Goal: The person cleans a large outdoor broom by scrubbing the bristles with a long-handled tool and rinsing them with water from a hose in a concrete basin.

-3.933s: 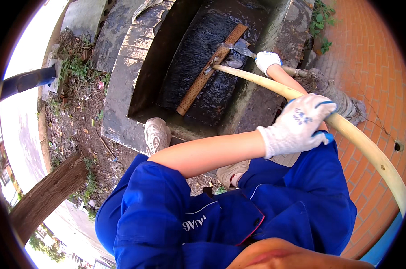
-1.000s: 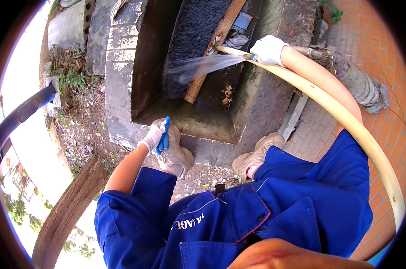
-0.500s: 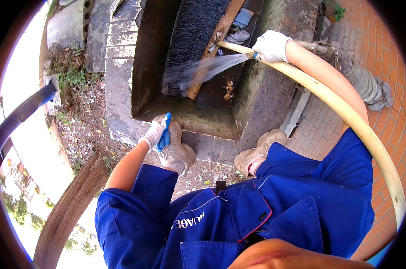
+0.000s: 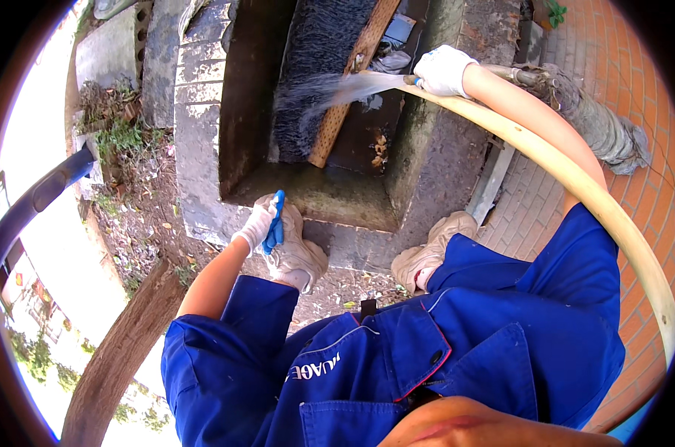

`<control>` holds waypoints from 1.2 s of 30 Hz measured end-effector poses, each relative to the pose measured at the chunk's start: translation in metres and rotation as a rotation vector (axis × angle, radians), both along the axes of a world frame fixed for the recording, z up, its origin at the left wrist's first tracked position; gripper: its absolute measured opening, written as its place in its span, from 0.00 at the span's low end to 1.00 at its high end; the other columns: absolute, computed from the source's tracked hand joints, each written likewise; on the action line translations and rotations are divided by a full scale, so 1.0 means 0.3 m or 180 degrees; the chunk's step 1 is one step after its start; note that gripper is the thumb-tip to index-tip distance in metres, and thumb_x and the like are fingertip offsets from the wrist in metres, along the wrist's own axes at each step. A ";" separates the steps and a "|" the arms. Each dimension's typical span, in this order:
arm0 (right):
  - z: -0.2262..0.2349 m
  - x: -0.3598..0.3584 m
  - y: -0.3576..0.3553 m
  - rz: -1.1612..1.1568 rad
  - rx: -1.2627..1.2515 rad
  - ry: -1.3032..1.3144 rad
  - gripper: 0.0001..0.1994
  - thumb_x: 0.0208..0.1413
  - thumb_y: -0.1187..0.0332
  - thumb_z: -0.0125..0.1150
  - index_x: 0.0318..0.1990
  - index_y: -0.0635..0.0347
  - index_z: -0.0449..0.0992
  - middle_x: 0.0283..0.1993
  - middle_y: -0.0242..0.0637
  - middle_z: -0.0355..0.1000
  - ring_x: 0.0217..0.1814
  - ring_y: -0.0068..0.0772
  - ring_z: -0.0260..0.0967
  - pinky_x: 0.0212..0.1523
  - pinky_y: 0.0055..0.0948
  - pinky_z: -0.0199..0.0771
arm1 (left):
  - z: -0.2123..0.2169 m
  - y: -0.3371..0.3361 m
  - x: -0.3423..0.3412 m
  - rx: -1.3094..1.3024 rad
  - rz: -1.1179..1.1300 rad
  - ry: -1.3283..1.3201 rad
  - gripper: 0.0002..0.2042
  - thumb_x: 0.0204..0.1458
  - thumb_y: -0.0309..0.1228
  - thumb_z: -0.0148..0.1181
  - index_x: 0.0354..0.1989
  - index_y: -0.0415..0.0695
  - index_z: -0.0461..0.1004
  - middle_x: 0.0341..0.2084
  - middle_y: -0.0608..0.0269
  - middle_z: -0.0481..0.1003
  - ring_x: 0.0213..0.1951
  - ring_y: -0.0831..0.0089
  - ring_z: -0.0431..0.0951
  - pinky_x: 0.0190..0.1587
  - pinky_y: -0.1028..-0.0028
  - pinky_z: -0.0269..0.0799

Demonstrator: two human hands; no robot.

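Two gloved hands. Right hand (image 4: 443, 71) gripping nozzle (image 4: 410, 80) above trough (image 4: 198, 134), water jet crossing wooden plank (image 4: 369, 41) inside. Left hand (image 4: 265, 223) near left shoe (image 4: 296, 249); open or closed, can't tell. Pale pole (image 4: 546, 155) beside right hand.

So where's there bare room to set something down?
Bare: the trough's left rim, beside the dirt; its near rim, between the shoes. Crowded: around the left hand; the far right, with right hand, pole and bundle; inside, with board and spray.
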State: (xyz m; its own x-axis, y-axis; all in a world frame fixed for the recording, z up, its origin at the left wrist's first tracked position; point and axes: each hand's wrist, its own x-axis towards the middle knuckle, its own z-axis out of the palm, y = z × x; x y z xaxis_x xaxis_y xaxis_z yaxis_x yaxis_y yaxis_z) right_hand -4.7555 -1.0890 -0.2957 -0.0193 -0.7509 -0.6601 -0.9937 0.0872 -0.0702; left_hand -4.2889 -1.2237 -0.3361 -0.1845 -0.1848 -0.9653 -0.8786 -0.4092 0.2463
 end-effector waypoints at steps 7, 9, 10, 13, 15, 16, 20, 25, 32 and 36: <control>-0.051 -0.033 0.001 -0.0499 -0.0177 0.0238 0.16 0.53 0.62 0.51 0.37 0.65 0.80 0.37 0.51 0.77 0.40 0.46 0.76 0.42 0.38 0.75 | -0.066 -0.001 0.018 -0.0273 -0.0590 0.0004 0.22 0.63 0.45 0.44 0.62 0.50 0.63 0.37 0.62 0.73 0.34 0.71 0.73 0.38 0.67 0.71; -0.044 -0.032 -0.008 -0.0670 -0.0263 0.0244 0.16 0.53 0.63 0.50 0.37 0.65 0.80 0.37 0.51 0.77 0.40 0.47 0.76 0.42 0.39 0.75 | -0.026 0.005 -0.002 -0.0315 -0.0452 -0.0045 0.22 0.62 0.45 0.46 0.58 0.46 0.66 0.41 0.60 0.73 0.40 0.68 0.73 0.45 0.67 0.70; -0.038 -0.035 -0.012 -0.0752 -0.0282 0.0247 0.16 0.53 0.63 0.49 0.37 0.65 0.80 0.38 0.51 0.77 0.40 0.47 0.76 0.42 0.39 0.75 | -0.031 0.008 0.010 -0.0372 -0.0388 0.0030 0.22 0.60 0.46 0.49 0.55 0.43 0.68 0.41 0.58 0.73 0.40 0.66 0.73 0.46 0.67 0.69; -0.050 -0.048 -0.027 -0.0932 -0.0475 0.0318 0.16 0.53 0.64 0.48 0.36 0.64 0.80 0.38 0.51 0.77 0.40 0.47 0.76 0.42 0.40 0.75 | -0.082 0.005 0.080 -0.0603 -0.0508 0.0230 0.22 0.60 0.46 0.50 0.52 0.41 0.70 0.43 0.56 0.73 0.44 0.64 0.72 0.50 0.68 0.67; -0.053 -0.059 -0.022 -0.1028 -0.0517 0.0383 0.16 0.53 0.63 0.48 0.37 0.64 0.80 0.38 0.51 0.77 0.41 0.47 0.76 0.43 0.40 0.75 | -0.087 0.008 0.068 -0.0688 -0.0627 0.0289 0.21 0.60 0.45 0.50 0.52 0.41 0.70 0.45 0.55 0.73 0.47 0.63 0.72 0.52 0.68 0.65; -0.054 -0.063 -0.020 -0.1063 -0.0491 0.0407 0.16 0.53 0.63 0.48 0.37 0.64 0.80 0.38 0.51 0.77 0.41 0.47 0.76 0.43 0.40 0.75 | -0.090 0.012 0.062 -0.0706 -0.0643 0.0282 0.21 0.60 0.44 0.49 0.52 0.41 0.70 0.45 0.55 0.73 0.47 0.63 0.72 0.53 0.69 0.65; -0.026 -0.019 -0.021 -0.1002 -0.0172 0.0163 0.17 0.52 0.63 0.47 0.39 0.63 0.80 0.40 0.51 0.77 0.42 0.47 0.76 0.45 0.39 0.75 | -0.135 0.000 0.105 -0.0921 -0.0997 0.0608 0.20 0.61 0.43 0.49 0.52 0.40 0.70 0.47 0.53 0.73 0.49 0.62 0.71 0.54 0.69 0.64; -0.029 -0.046 -0.021 -0.1089 -0.0284 0.0214 0.16 0.52 0.64 0.48 0.39 0.63 0.80 0.40 0.50 0.77 0.42 0.47 0.76 0.44 0.39 0.75 | -0.140 0.001 0.099 -0.0595 -0.0669 0.0388 0.19 0.61 0.44 0.49 0.50 0.41 0.72 0.44 0.54 0.74 0.46 0.62 0.72 0.52 0.69 0.65; -0.075 -0.100 -0.026 -0.1330 -0.0436 0.0375 0.16 0.53 0.63 0.47 0.38 0.63 0.80 0.40 0.50 0.77 0.42 0.48 0.76 0.44 0.40 0.75 | -0.141 -0.002 0.101 -0.0485 -0.0487 0.0290 0.19 0.60 0.45 0.50 0.50 0.43 0.73 0.40 0.57 0.75 0.42 0.66 0.72 0.49 0.69 0.67; -0.085 -0.120 -0.035 -0.1443 -0.0469 0.0489 0.16 0.51 0.65 0.48 0.38 0.63 0.80 0.39 0.50 0.77 0.42 0.47 0.76 0.43 0.40 0.76 | -0.158 -0.008 0.134 -0.0742 -0.0715 0.0669 0.18 0.61 0.43 0.49 0.50 0.42 0.72 0.40 0.58 0.75 0.41 0.67 0.72 0.48 0.69 0.67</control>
State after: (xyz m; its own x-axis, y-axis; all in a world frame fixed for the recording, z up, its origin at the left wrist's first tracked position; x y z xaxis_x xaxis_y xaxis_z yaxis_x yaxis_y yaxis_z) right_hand -4.7916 -1.0996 -0.3210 -0.4540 -0.7295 -0.5116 -0.8580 0.5129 0.0300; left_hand -4.2488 -1.2261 -0.3837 -0.4347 -0.3274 -0.8390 -0.8605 -0.1239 0.4942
